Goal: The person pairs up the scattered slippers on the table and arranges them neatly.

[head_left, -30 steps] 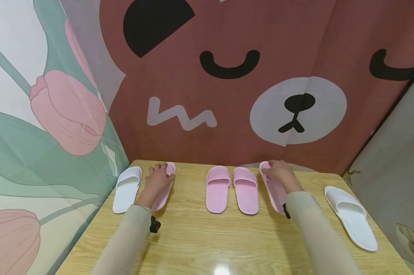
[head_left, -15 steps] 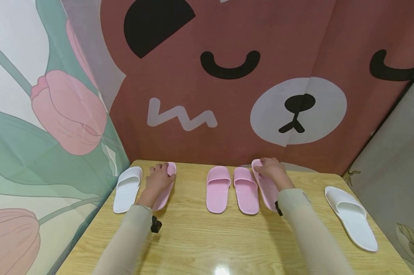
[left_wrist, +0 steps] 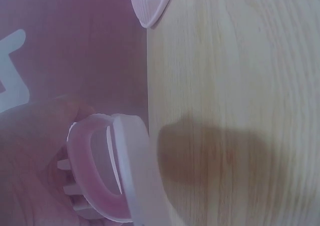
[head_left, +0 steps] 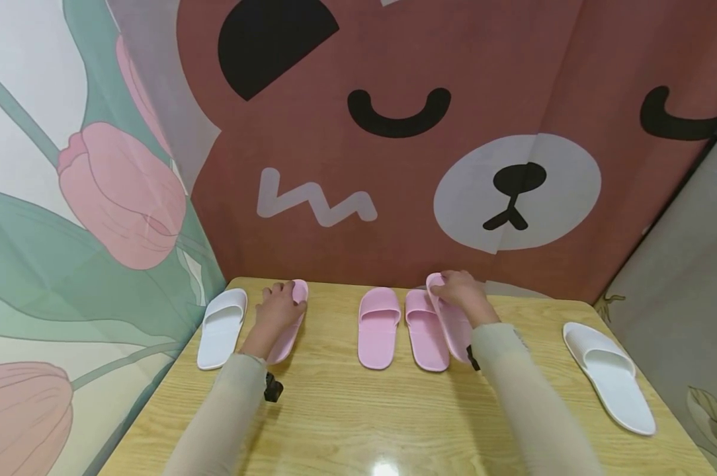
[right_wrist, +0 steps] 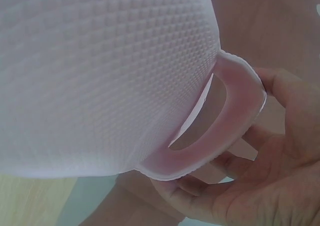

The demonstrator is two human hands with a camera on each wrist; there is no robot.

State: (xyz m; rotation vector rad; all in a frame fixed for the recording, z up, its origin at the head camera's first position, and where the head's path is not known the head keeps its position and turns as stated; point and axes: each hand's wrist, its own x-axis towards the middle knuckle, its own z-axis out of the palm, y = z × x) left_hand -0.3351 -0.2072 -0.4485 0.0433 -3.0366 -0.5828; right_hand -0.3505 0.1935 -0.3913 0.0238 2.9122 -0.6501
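Note:
On the left of the table, my left hand (head_left: 277,311) grips a pink slipper (head_left: 286,342) around its strap. The left wrist view shows that slipper's strap (left_wrist: 82,153) between thumb and fingers, with a shadow on the wood beside it. My right hand (head_left: 467,296) holds another pink slipper (head_left: 456,330) by its strap, tilted and partly overlapping the right one of two pink slippers lying side by side. Up close in the right wrist view, its textured footbed (right_wrist: 100,85) fills the upper left. The pair is a left pink slipper (head_left: 376,342) and a right pink slipper (head_left: 426,344).
A white slipper (head_left: 220,336) lies at the table's left edge, and another white slipper (head_left: 619,390) lies angled near the right edge. The wooden table (head_left: 358,423) meets a bear-print curtain (head_left: 335,251) at the back. Printed cloth hangs on both sides.
The right hand has moved left with its pink slipper, from beside the middle pair to overlapping the pair's right slipper. My left hand and its slipper have barely shifted.

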